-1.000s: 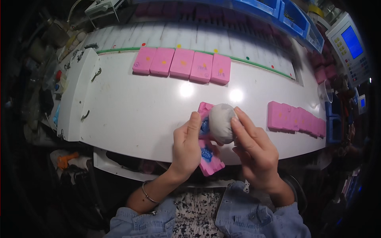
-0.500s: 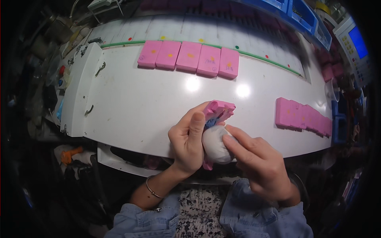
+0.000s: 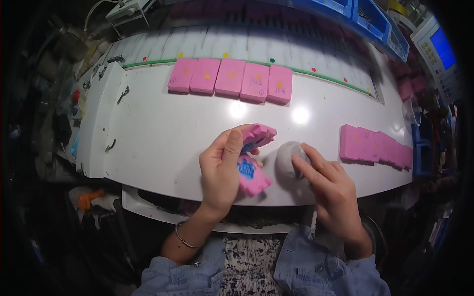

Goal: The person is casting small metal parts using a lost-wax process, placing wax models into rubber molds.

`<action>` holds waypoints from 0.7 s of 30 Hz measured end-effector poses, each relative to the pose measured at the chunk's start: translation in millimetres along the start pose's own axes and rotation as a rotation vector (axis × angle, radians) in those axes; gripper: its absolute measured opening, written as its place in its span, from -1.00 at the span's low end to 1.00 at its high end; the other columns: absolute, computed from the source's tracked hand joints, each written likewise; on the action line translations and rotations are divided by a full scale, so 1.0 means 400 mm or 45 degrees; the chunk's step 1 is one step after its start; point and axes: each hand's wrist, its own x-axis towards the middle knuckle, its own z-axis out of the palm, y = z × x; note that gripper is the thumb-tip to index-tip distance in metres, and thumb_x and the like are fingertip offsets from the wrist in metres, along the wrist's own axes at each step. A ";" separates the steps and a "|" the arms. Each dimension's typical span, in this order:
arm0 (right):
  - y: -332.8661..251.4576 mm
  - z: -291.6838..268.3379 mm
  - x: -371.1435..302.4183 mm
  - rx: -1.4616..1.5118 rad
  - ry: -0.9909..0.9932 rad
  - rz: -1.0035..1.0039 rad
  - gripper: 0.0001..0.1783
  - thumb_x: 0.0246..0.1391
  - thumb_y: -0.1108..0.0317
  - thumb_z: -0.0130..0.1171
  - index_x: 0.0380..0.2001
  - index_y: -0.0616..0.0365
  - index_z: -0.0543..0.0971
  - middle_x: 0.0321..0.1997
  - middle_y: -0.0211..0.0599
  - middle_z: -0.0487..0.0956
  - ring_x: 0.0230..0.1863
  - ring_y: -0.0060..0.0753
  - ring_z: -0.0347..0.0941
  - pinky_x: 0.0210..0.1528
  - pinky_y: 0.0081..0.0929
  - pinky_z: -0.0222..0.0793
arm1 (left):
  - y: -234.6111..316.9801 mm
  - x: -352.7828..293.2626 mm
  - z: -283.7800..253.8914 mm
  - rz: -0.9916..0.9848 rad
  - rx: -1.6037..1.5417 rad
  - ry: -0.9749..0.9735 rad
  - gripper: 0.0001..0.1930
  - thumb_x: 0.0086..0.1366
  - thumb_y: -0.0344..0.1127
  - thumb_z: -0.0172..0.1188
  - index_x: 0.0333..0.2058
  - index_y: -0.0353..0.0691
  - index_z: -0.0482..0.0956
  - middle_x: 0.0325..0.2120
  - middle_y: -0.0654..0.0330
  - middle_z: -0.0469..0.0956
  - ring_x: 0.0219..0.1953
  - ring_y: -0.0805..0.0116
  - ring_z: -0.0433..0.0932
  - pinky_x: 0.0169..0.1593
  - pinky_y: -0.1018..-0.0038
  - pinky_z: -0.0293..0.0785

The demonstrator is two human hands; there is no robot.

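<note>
My left hand [image 3: 221, 170] is closed around a pink rubber mould [image 3: 255, 183] above the near part of the table. The mould gapes into two flaps with uneven edges, and blue patches show on their inner faces. My thumb lies along the upper flap, while some fingers pass behind and between the flaps. To its right, my right hand [image 3: 332, 190] grips a rounded whitish pouch [image 3: 288, 160] between thumb and fingers. The pouch is apart from the mould and close to the tabletop; whether it touches the table I cannot tell.
A row of pink blocks [image 3: 230, 78] lies along the green strip [image 3: 316, 74] at the back of the white table [image 3: 148, 133]. Another overlapping row of pink blocks [image 3: 350, 142] lies at the right. Blue bins [image 3: 370, 17] and a control panel with a screen [image 3: 441, 49] stand at the far right.
The whitish pouch has moved right, away from the mould, with my right hand. My left hand has shifted slightly left, and the mould's blue inner face is now exposed.
</note>
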 end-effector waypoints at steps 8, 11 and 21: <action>-0.064 0.026 0.048 0.578 0.363 0.053 -0.43 -0.24 0.62 0.21 -0.02 0.21 0.45 0.03 -0.06 0.41 -0.06 -0.14 0.39 -0.08 -0.39 0.33 | 0.020 -0.039 0.033 -0.448 -0.471 -0.123 -0.40 0.37 0.08 -0.36 -0.08 -0.45 0.34 -0.29 -0.01 0.52 -0.26 0.24 0.57 -0.21 0.41 0.56; -0.052 0.036 0.057 0.718 0.478 -0.037 -0.57 -0.24 0.60 0.25 -0.17 0.26 0.51 -0.29 -0.17 0.52 -0.29 -0.30 0.48 -0.24 -0.51 0.38 | 0.020 -0.053 0.033 -0.412 -0.381 -0.217 -0.37 0.36 0.11 -0.36 -0.05 -0.45 0.31 -0.23 -0.03 0.49 -0.18 0.25 0.54 -0.08 0.38 0.48; -0.036 0.052 0.056 0.752 0.467 0.021 -0.69 -0.24 0.63 0.23 -0.31 0.27 0.51 -0.41 -0.20 0.49 -0.36 -0.31 0.45 -0.30 -0.52 0.34 | 0.032 -0.027 -0.005 0.195 -0.022 -0.346 -0.64 0.07 -0.43 0.28 -0.16 -0.43 0.45 -0.25 0.13 0.40 -0.16 0.39 0.45 -0.02 0.45 0.42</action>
